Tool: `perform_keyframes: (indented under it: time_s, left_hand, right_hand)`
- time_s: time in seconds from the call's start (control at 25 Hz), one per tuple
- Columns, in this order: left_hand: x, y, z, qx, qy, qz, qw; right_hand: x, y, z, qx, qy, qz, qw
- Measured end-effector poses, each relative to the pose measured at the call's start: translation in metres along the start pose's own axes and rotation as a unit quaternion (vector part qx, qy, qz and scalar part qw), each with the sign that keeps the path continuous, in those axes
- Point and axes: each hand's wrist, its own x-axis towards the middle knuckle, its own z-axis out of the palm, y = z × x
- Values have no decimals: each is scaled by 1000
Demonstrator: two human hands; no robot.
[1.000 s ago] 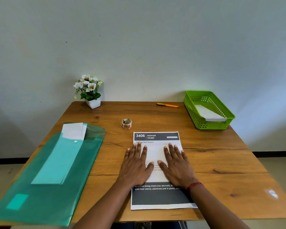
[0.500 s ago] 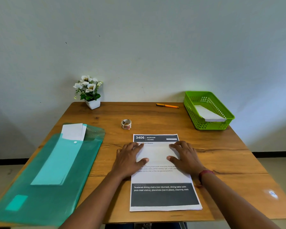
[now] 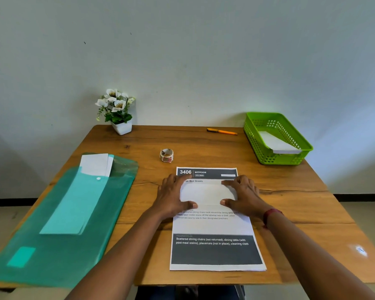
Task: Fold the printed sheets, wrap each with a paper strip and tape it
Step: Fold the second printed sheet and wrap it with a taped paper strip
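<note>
Wooden table (image 3: 290, 202) under my printed sheet (image 3: 214, 226) — long axis running away from me; both hands (image 3: 173, 197) pressed flat, grasping nothing, on its far half.

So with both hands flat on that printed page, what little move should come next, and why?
Probably lifting the far edge to start the first fold. The printed sheet lies flat and unfolded on the table, and the left hand and right hand rest near its top corners. The tape roll sits untouched beyond it.
</note>
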Motion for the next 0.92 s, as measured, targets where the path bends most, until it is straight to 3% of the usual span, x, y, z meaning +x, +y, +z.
perform_keyframes:
  time_s: [0.24, 0.44, 0.92]
  left_hand:
    - [-8, 6, 2, -47, 83, 17, 995]
    - [-16, 10, -4, -141, 115, -17, 983]
    - [-26, 7, -23, -131, 142, -14, 981]
  right_hand:
    - [-5, -7, -1, 13, 64, -20, 998]
    - [-16, -10, -2, 80, 154, -41, 984]
    - [-32, -16, -17, 188, 223, -113, 950]
